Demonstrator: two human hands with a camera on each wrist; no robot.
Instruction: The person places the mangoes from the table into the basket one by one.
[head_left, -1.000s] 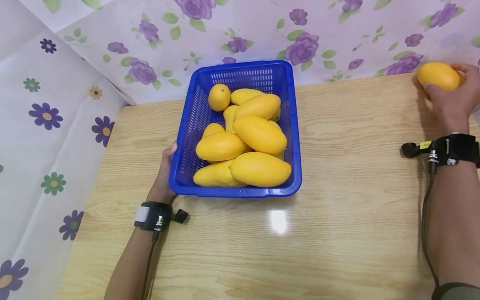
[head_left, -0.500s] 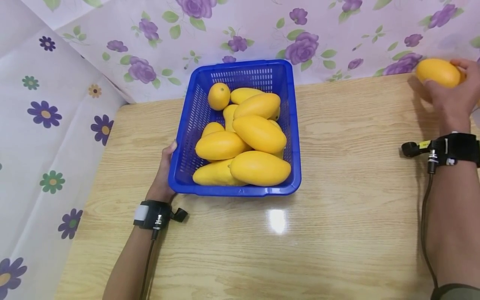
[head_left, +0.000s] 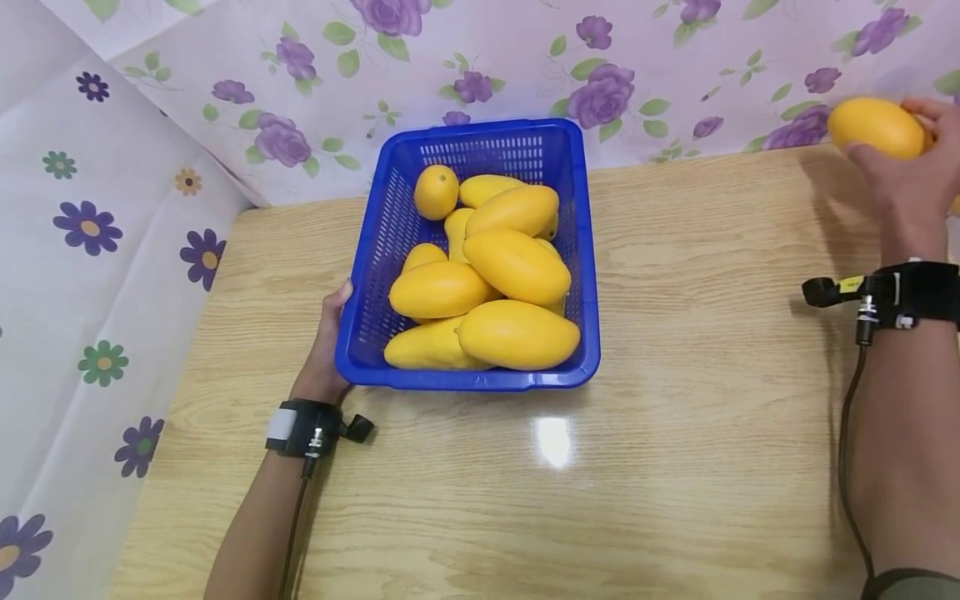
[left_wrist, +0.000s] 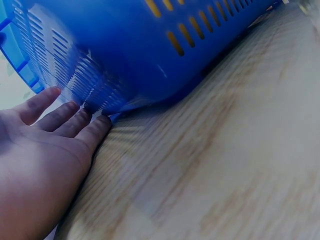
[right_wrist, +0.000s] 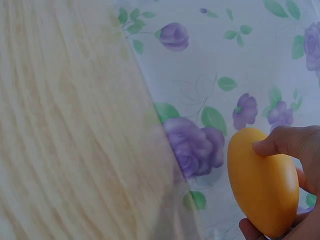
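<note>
A blue plastic basket (head_left: 468, 381) holds several yellow mangoes (head_left: 517, 335), heaped one on another. At its left side is my left hand (head_left: 322, 358); in the left wrist view the fingers (left_wrist: 72, 124) reach out nearly straight and touch the basket's slotted wall. Over at the far right, my right hand (head_left: 911, 179) grips a single mango (head_left: 876, 127) above the table, near the back wall. The right wrist view shows the thumb (right_wrist: 280, 141) lying across that mango (right_wrist: 260, 185), with other fingers around its far side, partly hidden.
The wood-grain table (head_left: 705, 417) runs back to a wall covering with purple flowers (head_left: 603, 96). A second flowered sheet (head_left: 93, 292) borders the left side. A sliver of something yellow (head_left: 956, 205) shows at the right edge, behind the right wrist.
My right hand has lifted the mango up off the table, and a sliver of yellow now shows behind the wrist. The left hand and the basket have stayed in place.
</note>
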